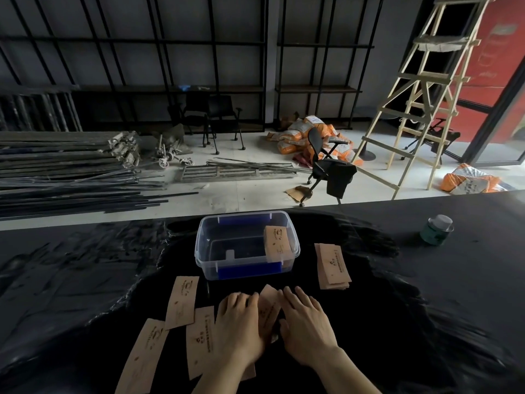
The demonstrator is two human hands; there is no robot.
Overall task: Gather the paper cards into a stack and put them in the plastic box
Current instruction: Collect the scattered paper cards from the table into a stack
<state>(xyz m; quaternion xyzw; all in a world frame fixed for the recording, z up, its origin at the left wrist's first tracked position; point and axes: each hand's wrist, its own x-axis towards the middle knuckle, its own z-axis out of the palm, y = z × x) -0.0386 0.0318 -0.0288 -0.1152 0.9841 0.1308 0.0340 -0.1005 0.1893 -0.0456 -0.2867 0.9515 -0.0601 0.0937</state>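
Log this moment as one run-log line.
phase: gathering | left hand and right hand: pressing card between them | plastic box: some cards inside | loose cards: left of hands | small stack: right of box

Hands: two, left (pixel 240 322) and right (pixel 308 328)
Plastic box (pixel 247 244): one
Card piles: one in the box (pixel 278 241), one beside it (pixel 332 265), one between the hands (pixel 268 308)
Loose cards: three (pixel 181 301) (pixel 145 354) (pixel 199 336)
Can (pixel 437 230): one
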